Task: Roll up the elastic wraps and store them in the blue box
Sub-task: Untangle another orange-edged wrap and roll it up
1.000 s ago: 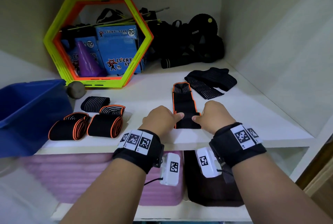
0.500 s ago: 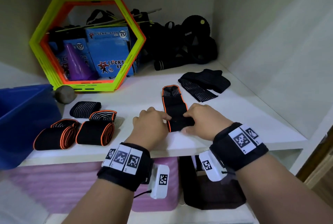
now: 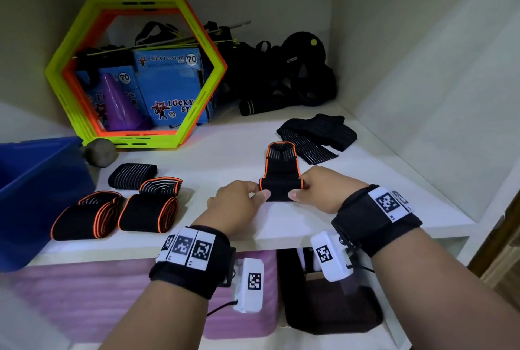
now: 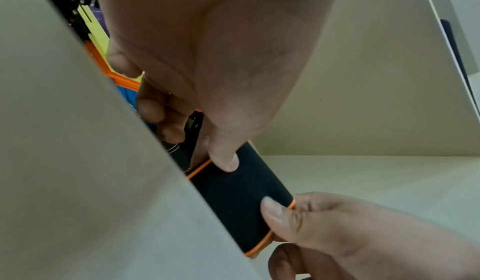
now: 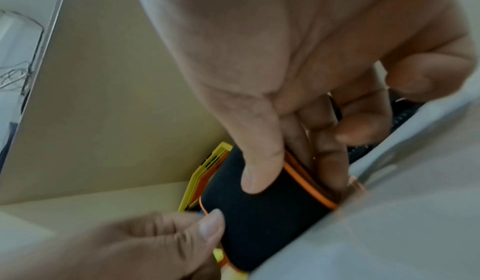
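A black elastic wrap with orange edging (image 3: pixel 280 171) lies on the white shelf (image 3: pixel 225 158), its near end rolled into a short roll (image 3: pixel 280 189). My left hand (image 3: pixel 242 197) pinches the roll's left end and my right hand (image 3: pixel 320 189) pinches its right end. The left wrist view shows the roll (image 4: pixel 241 198) between both thumbs, and the right wrist view shows the roll (image 5: pixel 259 212) the same way. Two rolled orange-edged wraps (image 3: pixel 84 219) (image 3: pixel 149 212) and a striped black roll (image 3: pixel 132 176) lie to the left. The blue box (image 3: pixel 33 192) stands at the far left.
Unrolled black striped wraps (image 3: pixel 315 138) lie behind my right hand. A yellow and orange hexagon frame (image 3: pixel 135 71) with blue cartons stands at the back, a grey ball (image 3: pixel 100 152) beside it. Black gear (image 3: pixel 281 79) fills the back corner. The cabinet wall rises on the right.
The wrap's flat length has shortened as the roll at its near end grew between both hands. My thumbs now press on the roll's ends. The camera has shifted slightly.
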The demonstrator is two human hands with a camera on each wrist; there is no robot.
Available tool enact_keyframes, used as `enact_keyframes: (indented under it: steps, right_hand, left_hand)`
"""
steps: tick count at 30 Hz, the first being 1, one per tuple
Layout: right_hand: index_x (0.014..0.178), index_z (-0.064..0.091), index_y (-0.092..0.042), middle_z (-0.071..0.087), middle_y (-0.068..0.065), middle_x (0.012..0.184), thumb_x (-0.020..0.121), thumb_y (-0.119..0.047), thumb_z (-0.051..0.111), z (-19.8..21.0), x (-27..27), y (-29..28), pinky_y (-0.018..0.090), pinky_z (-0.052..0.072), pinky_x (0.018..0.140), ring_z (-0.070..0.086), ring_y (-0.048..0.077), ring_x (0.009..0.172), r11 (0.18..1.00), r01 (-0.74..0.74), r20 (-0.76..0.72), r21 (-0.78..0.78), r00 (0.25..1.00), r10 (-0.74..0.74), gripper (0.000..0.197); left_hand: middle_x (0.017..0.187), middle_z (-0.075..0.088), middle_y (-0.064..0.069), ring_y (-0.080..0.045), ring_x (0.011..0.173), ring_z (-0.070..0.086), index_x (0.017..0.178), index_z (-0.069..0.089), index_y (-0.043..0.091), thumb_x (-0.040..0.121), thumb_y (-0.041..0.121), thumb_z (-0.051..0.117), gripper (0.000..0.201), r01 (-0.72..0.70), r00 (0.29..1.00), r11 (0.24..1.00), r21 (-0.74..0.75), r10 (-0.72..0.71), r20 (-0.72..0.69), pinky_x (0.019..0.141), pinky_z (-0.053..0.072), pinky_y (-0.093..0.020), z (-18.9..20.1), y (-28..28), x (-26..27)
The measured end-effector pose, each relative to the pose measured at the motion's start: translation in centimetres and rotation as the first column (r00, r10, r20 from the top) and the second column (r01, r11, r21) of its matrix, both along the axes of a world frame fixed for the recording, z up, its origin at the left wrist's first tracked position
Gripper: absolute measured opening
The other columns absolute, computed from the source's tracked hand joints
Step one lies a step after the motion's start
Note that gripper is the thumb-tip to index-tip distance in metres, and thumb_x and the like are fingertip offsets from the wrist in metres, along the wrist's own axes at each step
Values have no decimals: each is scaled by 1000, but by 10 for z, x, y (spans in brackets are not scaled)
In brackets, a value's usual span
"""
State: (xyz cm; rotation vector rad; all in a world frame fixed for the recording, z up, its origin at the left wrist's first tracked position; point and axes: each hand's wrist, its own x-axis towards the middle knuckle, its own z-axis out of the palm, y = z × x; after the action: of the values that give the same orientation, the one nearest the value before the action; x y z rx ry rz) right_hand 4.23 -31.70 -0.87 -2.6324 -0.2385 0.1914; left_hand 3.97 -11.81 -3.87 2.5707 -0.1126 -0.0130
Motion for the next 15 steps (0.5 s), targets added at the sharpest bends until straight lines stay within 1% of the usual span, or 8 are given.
enact_keyframes:
  steps: [2, 3, 6, 8, 10, 12, 13, 15]
  right_hand:
    - [78, 62, -6, 50, 2, 64, 95, -42, 59, 1, -3, -3, 28, 36, 58, 47, 17, 58, 998, 53, -27, 31, 998, -53, 40]
    - [77, 64, -6, 50, 1, 61, 95, -44, 58, 1, -5, -5, 28, 35, 57, 47, 16, 56, 996, 82, -35, 38, 996, -80, 42]
    - [71, 68, -7, 46, -3, 44, 97, -46, 56, -1, -15, -8, 26, 31, 52, 43, 13, 44, 984, 163, -37, 66, 986, -161, 48]
    - [69, 65, -4, 45, -4, 38, 96, -46, 57, -6, -19, -8, 27, 32, 52, 43, 14, 44, 975, 208, -27, 79, 978, -207, 50]
    - [65, 57, -6, 48, 1, 48, 93, -47, 61, -9, -21, -8, 29, 36, 55, 45, 16, 48, 967, 247, -3, 69, 969, -247, 50]
    - [63, 47, -12, 44, 2, 57, 89, -48, 65, -11, -25, -8, 30, 33, 54, 42, 17, 53, 964, 263, 49, 45, 963, -265, 48]
    - [69, 49, -14, 46, 2, 64, 88, -46, 68, -12, -28, -8, 30, 34, 57, 45, 17, 58, 964, 259, 90, 63, 960, -264, 42]
    - [101, 59, -17, 55, 3, 91, 86, -37, 72, -14, -37, -8, 29, 38, 71, 56, 19, 82, 962, 219, 155, 161, 957, -244, 28]
  left_hand:
    - [70, 56, -4, -38, 98, 61, 54, 56, 39, 96, 53, 51, 45, -19, 1000, 996, -86, 19, -3, 94, 44, -51, -1, -3, -4]
    - [67, 56, -4, -37, 94, 62, 54, 55, 35, 96, 53, 52, 46, -25, 1000, 993, -117, 25, -6, 95, 45, -52, -1, -5, -6]
    - [56, 49, 5, -29, 74, 56, 58, 55, 21, 97, 54, 50, 51, -58, 998, 991, -121, 54, -29, 94, 48, -47, 0, -12, -11]
    - [58, 48, 3, -28, 73, 52, 56, 50, 18, 97, 54, 48, 55, -93, 995, 992, -84, 90, -47, 91, 46, -44, 0, -18, -13]
    - [60, 48, 2, -29, 74, 50, 55, 47, 17, 98, 53, 48, 56, -117, 992, 992, -44, 115, -54, 88, 45, -42, 2, -22, -16]
    - [60, 47, 2, -28, 73, 49, 53, 46, 16, 97, 52, 49, 56, -122, 991, 992, -26, 120, -50, 83, 44, -40, 4, -24, -21]
    - [59, 47, 2, -28, 73, 49, 51, 46, 16, 97, 51, 49, 57, -117, 992, 993, -11, 116, -44, 81, 42, -38, 6, -25, -24]
    - [62, 52, 4, -27, 76, 54, 53, 50, 17, 94, 55, 52, 56, -113, 993, 991, 74, 112, 20, 83, 42, -38, 6, -25, -30]
